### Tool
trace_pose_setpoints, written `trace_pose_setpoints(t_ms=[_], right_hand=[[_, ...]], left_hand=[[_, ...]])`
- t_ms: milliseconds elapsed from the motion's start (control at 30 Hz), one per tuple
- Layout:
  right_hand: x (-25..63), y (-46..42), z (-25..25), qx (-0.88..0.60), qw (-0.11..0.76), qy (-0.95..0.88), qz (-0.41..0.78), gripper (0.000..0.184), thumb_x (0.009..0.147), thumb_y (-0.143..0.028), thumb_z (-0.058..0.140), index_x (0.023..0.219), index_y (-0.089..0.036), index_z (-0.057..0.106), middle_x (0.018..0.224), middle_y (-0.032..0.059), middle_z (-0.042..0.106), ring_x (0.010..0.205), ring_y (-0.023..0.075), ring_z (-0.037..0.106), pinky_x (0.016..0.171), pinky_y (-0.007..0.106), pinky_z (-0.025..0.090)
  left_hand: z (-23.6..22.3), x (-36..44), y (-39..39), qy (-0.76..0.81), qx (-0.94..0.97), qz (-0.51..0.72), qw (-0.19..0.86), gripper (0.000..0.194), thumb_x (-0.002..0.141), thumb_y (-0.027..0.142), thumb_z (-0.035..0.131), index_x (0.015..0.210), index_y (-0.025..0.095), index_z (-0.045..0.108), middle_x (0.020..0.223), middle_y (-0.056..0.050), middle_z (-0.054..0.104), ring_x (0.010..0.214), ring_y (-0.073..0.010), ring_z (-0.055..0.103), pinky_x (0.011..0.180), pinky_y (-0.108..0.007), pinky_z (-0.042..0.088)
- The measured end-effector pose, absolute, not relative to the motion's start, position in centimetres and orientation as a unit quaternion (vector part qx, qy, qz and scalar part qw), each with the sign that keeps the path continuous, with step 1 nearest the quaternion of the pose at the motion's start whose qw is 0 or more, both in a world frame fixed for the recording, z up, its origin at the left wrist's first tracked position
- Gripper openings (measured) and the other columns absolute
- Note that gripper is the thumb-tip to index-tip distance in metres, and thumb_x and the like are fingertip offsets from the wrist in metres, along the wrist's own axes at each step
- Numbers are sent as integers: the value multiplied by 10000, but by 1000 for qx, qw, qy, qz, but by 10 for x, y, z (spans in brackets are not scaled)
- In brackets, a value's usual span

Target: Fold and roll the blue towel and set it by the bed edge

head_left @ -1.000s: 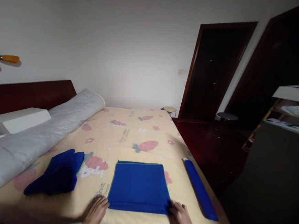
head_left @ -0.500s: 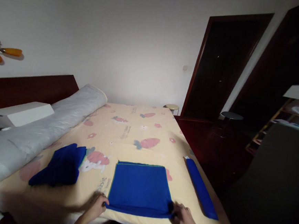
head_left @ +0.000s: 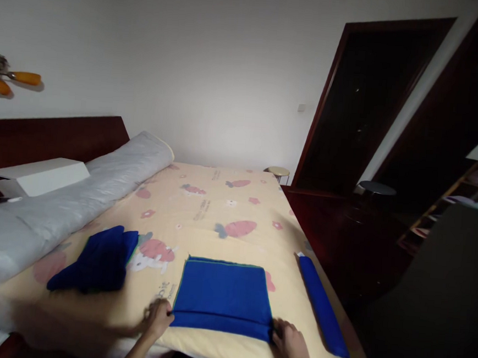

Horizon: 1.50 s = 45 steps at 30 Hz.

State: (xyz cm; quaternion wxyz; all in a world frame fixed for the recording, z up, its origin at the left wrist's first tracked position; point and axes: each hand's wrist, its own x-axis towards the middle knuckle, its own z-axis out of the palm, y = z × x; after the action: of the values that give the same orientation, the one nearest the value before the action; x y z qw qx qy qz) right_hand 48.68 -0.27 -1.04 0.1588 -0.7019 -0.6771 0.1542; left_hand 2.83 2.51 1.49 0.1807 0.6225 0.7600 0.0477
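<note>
A flat blue cloth (head_left: 224,295) with a thin green edge lies on the yellow patterned bed sheet (head_left: 202,220). Its near edge is turned up into a low roll. My left hand (head_left: 157,318) pinches the near left corner of that roll. My right hand (head_left: 290,344) grips the near right corner. A tightly rolled blue cloth (head_left: 322,307) lies along the bed's right edge, right of my right hand. A loose heap of blue cloths (head_left: 97,260) sits to the left.
A long grey bolster (head_left: 67,198) and a white box (head_left: 40,175) lie by the dark headboard on the left. Right of the bed the floor is dark, with a small stool (head_left: 278,173), an open doorway (head_left: 364,106) and a shelf (head_left: 461,196).
Both hands have curled onto the near corners of the flat cloth and pushed its near edge forward into a roll, so the cloth looks shorter. The view has shifted slightly.
</note>
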Motion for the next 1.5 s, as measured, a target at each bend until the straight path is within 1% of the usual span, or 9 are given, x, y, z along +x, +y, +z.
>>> trace_pose_setpoints(t_ms=[100,167,300,533,733,833,1067,1333,1500], right_hand=[[474,-8,-12,-698,149,-699,41,372,778,-235,479,1109,-206,646,1020,114,702,960,284,629,839,402,451],[460,-12,-21,-673,141,-724,-43,380,762,-155,472,1096,-198,649,994,104,693,922,267,620,844,400,446],[416,-17,-53,-613,179,-766,-73,427,747,-77,460,1095,-230,656,1080,70,708,1005,255,624,914,390,437],[332,-27,-73,-500,270,-823,-19,538,825,-162,459,1351,-255,519,1329,58,629,1187,241,595,968,382,473],[352,-34,-51,-426,254,-866,-65,611,939,-278,444,1512,-244,231,1445,40,506,1299,185,515,1036,317,464],[398,-36,-39,-445,235,-861,-73,633,956,-336,458,1517,-255,178,1437,28,507,1294,178,517,1038,292,464],[484,-42,-37,-463,198,-862,-54,548,954,-378,465,1477,-303,322,1431,1,507,1274,179,534,1038,284,470],[359,-14,-34,-447,253,-857,-31,429,964,-304,420,1381,-236,499,1348,40,596,1242,177,567,1022,303,484],[385,-6,-39,-504,231,-831,-42,413,964,-389,430,1335,-257,552,1324,23,616,1210,197,594,996,327,502]], left_hand=[[13,47,15,749,652,64,96,483,743,42,424,1176,168,597,1255,-120,634,1252,-280,513,1052,-495,330],[7,67,8,722,685,71,68,550,768,18,376,1262,183,555,1354,-117,585,1320,-255,464,1108,-474,305],[-22,124,-3,635,766,82,53,464,829,125,451,1246,276,587,1346,-31,622,1281,-195,527,1093,-346,403],[-53,172,-9,591,798,120,-11,407,915,213,393,1265,241,598,1325,-72,643,1238,-235,575,1034,-415,482],[-32,98,-24,503,849,132,-89,582,968,308,349,1519,279,162,1528,-1,423,1373,-147,427,1096,-324,401],[-22,55,-27,507,841,121,-144,619,969,334,366,1521,280,92,1511,28,440,1356,-116,442,1100,-294,374],[-20,35,-22,515,822,146,-196,651,963,348,389,1514,280,49,1475,13,487,1334,-145,476,1161,-372,301],[-22,152,-9,451,870,172,-102,589,980,255,321,1514,251,74,1465,10,501,1327,-117,483,1071,-282,437],[-36,110,6,499,852,138,-77,538,990,303,315,1492,365,129,1509,30,438,1346,-141,465,1086,-359,427]])
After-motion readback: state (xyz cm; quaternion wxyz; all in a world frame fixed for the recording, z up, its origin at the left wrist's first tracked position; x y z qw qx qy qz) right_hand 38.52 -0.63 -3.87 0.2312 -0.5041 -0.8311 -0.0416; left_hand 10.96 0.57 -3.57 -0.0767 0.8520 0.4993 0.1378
